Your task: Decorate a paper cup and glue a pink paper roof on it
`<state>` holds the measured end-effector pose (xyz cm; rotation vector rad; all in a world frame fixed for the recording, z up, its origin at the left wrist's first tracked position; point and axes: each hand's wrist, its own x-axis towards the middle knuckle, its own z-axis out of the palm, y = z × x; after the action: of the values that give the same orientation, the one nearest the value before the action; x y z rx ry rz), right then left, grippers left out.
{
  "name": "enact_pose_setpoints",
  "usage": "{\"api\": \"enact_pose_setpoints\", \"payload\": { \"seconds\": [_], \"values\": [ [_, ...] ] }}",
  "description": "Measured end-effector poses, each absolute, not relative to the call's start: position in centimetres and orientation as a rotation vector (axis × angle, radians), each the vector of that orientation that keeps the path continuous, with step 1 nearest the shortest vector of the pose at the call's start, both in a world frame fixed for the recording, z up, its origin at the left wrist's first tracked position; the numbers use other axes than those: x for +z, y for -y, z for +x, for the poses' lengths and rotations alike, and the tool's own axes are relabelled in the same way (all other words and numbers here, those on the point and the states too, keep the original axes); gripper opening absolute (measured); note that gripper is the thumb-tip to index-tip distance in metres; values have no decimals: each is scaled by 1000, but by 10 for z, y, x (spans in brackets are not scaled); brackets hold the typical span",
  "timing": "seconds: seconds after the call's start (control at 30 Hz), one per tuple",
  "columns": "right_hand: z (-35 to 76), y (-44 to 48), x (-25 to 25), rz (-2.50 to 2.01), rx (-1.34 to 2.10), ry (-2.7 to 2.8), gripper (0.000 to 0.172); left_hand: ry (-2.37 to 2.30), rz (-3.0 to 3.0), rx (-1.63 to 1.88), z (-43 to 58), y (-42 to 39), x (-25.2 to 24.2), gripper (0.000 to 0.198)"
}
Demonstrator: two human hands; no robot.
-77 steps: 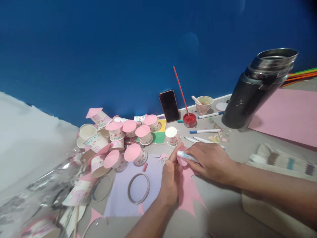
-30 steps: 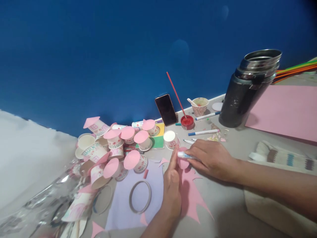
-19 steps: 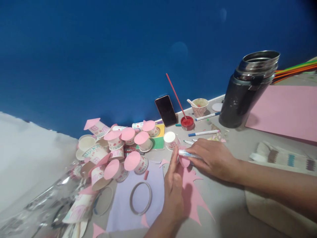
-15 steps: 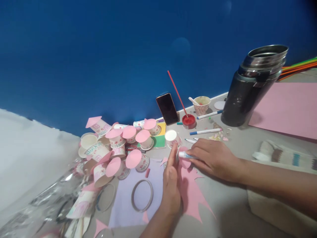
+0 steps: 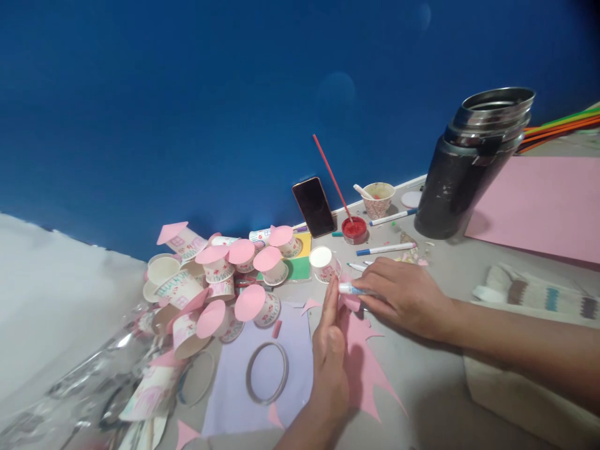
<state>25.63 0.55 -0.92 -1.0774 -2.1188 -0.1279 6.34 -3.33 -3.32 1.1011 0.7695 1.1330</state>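
My right hand (image 5: 405,303) grips a small white-and-blue tube (image 5: 349,288), which looks like a glue stick, and points it left. Below the tube lies a pink paper piece (image 5: 350,302), partly hidden by my hands. My left hand (image 5: 330,362) is on its edge beside this piece, fingers stretched out, the tips close to the tube's end. Just beyond those fingertips stands an upside-down white paper cup (image 5: 323,262) with drawings on its side. A jagged pink paper scrap (image 5: 368,369) lies between my hands and toward me.
Decorated cups with pink paper tops (image 5: 215,262) crowd the left. A grey ring (image 5: 267,373) rests on a lilac sheet (image 5: 225,406). Behind are a phone (image 5: 314,206), red paint pot (image 5: 355,232), markers (image 5: 387,249) and a tall black flask (image 5: 464,181); a cloth (image 5: 497,387) lies right.
The view has shifted slightly. My left hand has come closer to the tube's end, and less of the pink paper piece shows. The right hand keeps its grip on the tube.
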Motion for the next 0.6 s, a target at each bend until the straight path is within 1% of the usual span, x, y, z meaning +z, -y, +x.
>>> {"api": "enact_pose_setpoints", "payload": {
  "seconds": [0.17,0.3,0.47,0.6],
  "values": [
    [258,-6,-9,-1038,-107,2151,25,-782,1119,1153,64,28,-27,62],
    [256,-6,-11,-1011,-116,2163,26,-781,1067,1110,63,28,-27,67],
    [254,-6,-14,-1070,-81,2082,25,-828,1096,1119,62,33,-37,68],
    [253,-6,-15,-1137,58,2004,22,-849,1142,1094,62,35,-40,73]
  ]
}}
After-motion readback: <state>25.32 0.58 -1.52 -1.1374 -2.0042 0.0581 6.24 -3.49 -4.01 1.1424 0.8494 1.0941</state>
